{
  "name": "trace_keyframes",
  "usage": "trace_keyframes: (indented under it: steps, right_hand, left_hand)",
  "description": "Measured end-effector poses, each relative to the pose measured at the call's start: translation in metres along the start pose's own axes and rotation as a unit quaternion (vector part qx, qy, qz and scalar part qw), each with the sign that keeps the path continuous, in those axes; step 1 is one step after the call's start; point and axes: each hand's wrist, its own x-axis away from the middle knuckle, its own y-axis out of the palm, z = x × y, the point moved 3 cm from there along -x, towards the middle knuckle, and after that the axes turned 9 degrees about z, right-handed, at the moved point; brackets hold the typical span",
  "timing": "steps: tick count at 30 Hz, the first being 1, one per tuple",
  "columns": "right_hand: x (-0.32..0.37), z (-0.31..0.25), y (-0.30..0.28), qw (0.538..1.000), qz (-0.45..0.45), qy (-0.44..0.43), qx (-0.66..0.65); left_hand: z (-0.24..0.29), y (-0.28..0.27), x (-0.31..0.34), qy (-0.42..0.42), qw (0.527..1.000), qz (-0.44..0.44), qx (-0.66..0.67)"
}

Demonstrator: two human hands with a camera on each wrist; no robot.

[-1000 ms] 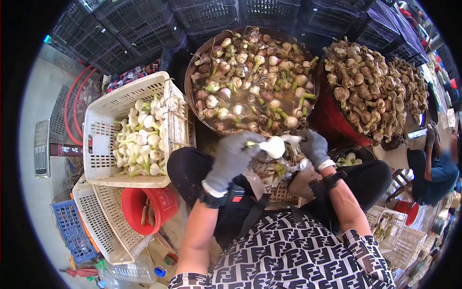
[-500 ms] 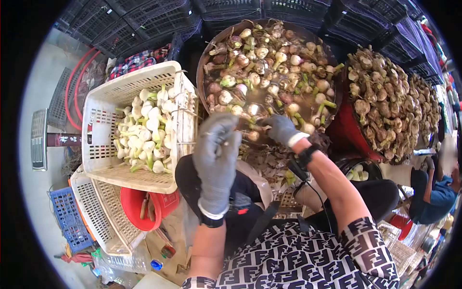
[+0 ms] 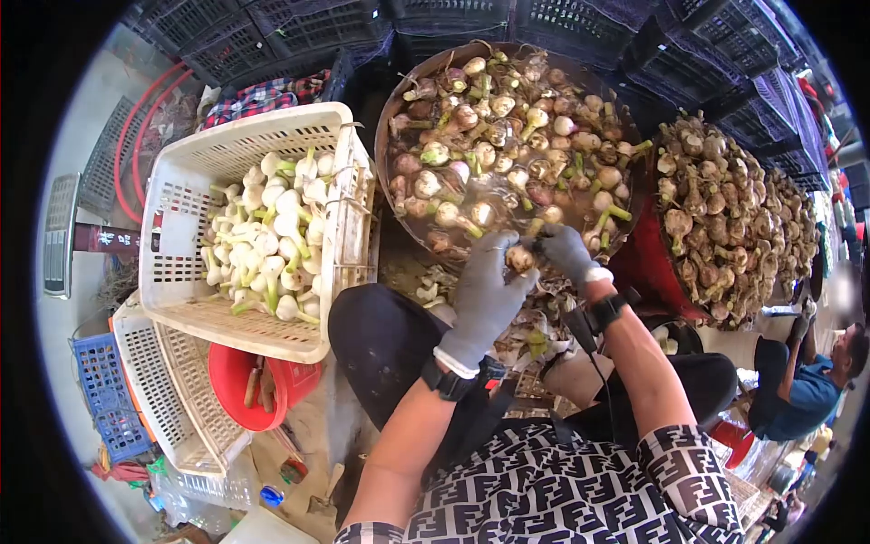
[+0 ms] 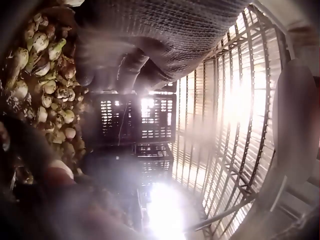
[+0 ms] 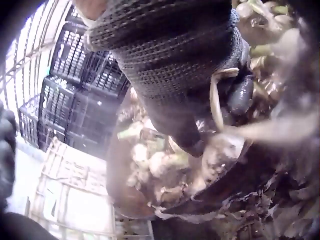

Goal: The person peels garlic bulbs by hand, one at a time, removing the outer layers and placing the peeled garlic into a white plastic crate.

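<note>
In the head view my gloved left hand [image 3: 492,288] has thumb and fingers curled round a muddy garlic bulb [image 3: 520,259]. The gloved right hand [image 3: 564,251] meets it from the other side, fingertips curled at the bulb's edge. Both are over the near rim of a round tub [image 3: 384,172] of murky water and unpeeled garlic. Seen from the right wrist, a pale strip of skin or stem [image 5: 215,102] hangs by the right fingers. Grey glove fabric fills the top of the left wrist view, where the bulb does not show.
Left of the tub, a white crate [image 3: 237,328] holds peeled garlic. A red bucket [image 3: 304,385] with handled tools stands below. Dry garlic [image 3: 720,218] heaps at right. Peelings [image 3: 535,331] lie between the knees. Black crates [image 3: 444,18] line the back; another person [image 3: 811,390] sits far right.
One second ago my left hand held a peeled white bulb, now gone from it. The right hand reached to the tub, then came back nearer; both hands now meet at a muddy bulb.
</note>
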Motion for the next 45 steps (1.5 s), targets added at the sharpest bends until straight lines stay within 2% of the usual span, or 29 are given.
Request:
trace_keyframes:
  steps: [2, 3, 4, 6, 7, 8, 10, 12, 14, 17, 19, 23, 25, 26, 29, 31, 32, 34, 35, 36, 37, 38, 39, 40, 41, 42, 43, 44, 45]
  right_hand:
    - [0.025, 0.001, -0.006, 0.961, 0.020, 0.106, -0.255]
    - [0.040, -0.002, -0.012, 0.947, 0.016, 0.101, -0.304]
    - [0.058, -0.015, -0.017, 0.922, 0.014, 0.074, -0.379]
    - [0.078, -0.016, -0.020, 0.931, 0.044, 0.055, -0.359]
    - [0.085, -0.013, -0.025, 0.935, 0.057, 0.035, -0.349]
    - [0.091, -0.010, -0.027, 0.933, 0.063, 0.034, -0.352]
    - [0.103, -0.003, -0.028, 0.910, 0.040, 0.101, -0.401]
    - [0.110, 0.000, -0.030, 0.895, 0.056, 0.086, -0.433]
    - [0.110, 0.011, -0.026, 0.883, 0.021, 0.108, -0.456]
    - [0.115, 0.011, -0.032, 0.862, 0.028, 0.080, -0.499]
    - [0.116, 0.014, -0.031, 0.859, 0.043, 0.077, -0.505]
    - [0.122, 0.015, -0.029, 0.842, 0.027, 0.090, -0.532]
    - [0.124, 0.013, -0.029, 0.857, 0.030, 0.100, -0.505]
    - [0.125, 0.011, -0.030, 0.871, 0.031, 0.108, -0.478]
    - [0.125, 0.009, -0.030, 0.863, 0.041, 0.104, -0.492]
    - [0.122, 0.011, -0.030, 0.864, 0.044, 0.089, -0.494]
    - [0.122, 0.014, -0.031, 0.847, 0.028, 0.085, -0.524]
    - [0.121, 0.019, -0.033, 0.829, 0.012, 0.081, -0.553]
    - [0.122, 0.022, -0.034, 0.856, 0.024, 0.065, -0.512]
    - [0.122, 0.025, -0.035, 0.881, 0.035, 0.048, -0.469]
    - [0.120, 0.030, -0.030, 0.881, 0.035, 0.048, -0.469]
    - [0.118, 0.033, -0.027, 0.910, 0.072, 0.011, -0.408]
    - [0.115, 0.037, -0.026, 0.932, 0.110, -0.028, -0.344]
    - [0.115, 0.034, -0.028, 0.931, 0.110, -0.030, -0.345]
    - [0.117, 0.029, -0.032, 0.938, 0.133, -0.103, -0.302]
    - [0.122, 0.025, -0.035, 0.938, 0.154, -0.173, -0.258]
    - [0.125, 0.022, -0.033, 0.938, 0.153, -0.171, -0.259]
    - [0.127, 0.020, -0.030, 0.922, 0.118, -0.100, -0.356]
    - [0.128, 0.021, -0.026, 0.891, 0.080, -0.027, -0.447]
  left_hand:
    - [0.003, 0.015, 0.007, 0.032, 0.984, -0.015, -0.176]
    - [-0.003, 0.025, 0.011, -0.034, 0.982, -0.070, -0.170]
    - [-0.009, 0.031, 0.015, -0.028, 0.983, -0.071, -0.169]
    - [-0.020, 0.045, 0.023, -0.037, 0.987, -0.119, -0.099]
    - [-0.015, 0.044, 0.025, 0.041, 0.989, -0.107, -0.094]
    - [-0.014, 0.044, 0.027, 0.047, 0.988, -0.110, -0.094]
    - [-0.007, 0.046, 0.031, 0.081, 0.985, -0.139, -0.070]
    - [0.000, 0.043, 0.033, 0.083, 0.983, -0.149, -0.064]
    - [0.003, 0.041, 0.034, 0.083, 0.982, -0.158, -0.057]
    - [-0.005, 0.040, 0.031, 0.047, 0.982, -0.180, -0.001]
    - [-0.011, 0.041, 0.029, -0.149, 0.940, -0.236, 0.197]
    - [-0.005, 0.041, 0.033, -0.174, 0.936, -0.260, 0.162]
    - [-0.002, 0.043, 0.034, 0.075, 0.980, -0.174, 0.051]
    - [-0.002, 0.044, 0.035, 0.075, 0.980, -0.176, 0.052]
    - [0.004, 0.041, 0.036, 0.125, 0.979, -0.162, 0.021]
    - [0.002, 0.041, 0.034, 0.076, 0.983, -0.160, 0.044]
    - [0.001, 0.040, 0.033, 0.076, 0.983, -0.160, 0.044]
    - [-0.007, 0.040, 0.032, -0.113, 0.940, -0.245, 0.210]
    - [-0.009, 0.040, 0.032, -0.113, 0.940, -0.245, 0.210]
    - [-0.013, 0.041, 0.033, -0.202, 0.889, -0.244, 0.330]
    - [-0.015, 0.042, 0.034, -0.287, 0.817, -0.237, 0.441]
    - [-0.014, 0.042, 0.035, -0.287, 0.817, -0.237, 0.440]
    - [-0.015, 0.043, 0.039, -0.350, 0.781, -0.249, 0.453]
    - [-0.016, 0.044, 0.041, -0.411, 0.741, -0.259, 0.463]
    - [-0.020, 0.049, 0.041, -0.411, 0.742, -0.258, 0.463]
    - [-0.027, 0.053, 0.036, -0.275, 0.861, -0.227, 0.364]
    - [-0.020, 0.051, 0.032, -0.126, 0.942, -0.187, 0.248]
    - [-0.016, 0.050, 0.034, -0.126, 0.942, -0.187, 0.248]
    - [-0.015, 0.048, 0.038, -0.176, 0.935, -0.174, 0.255]
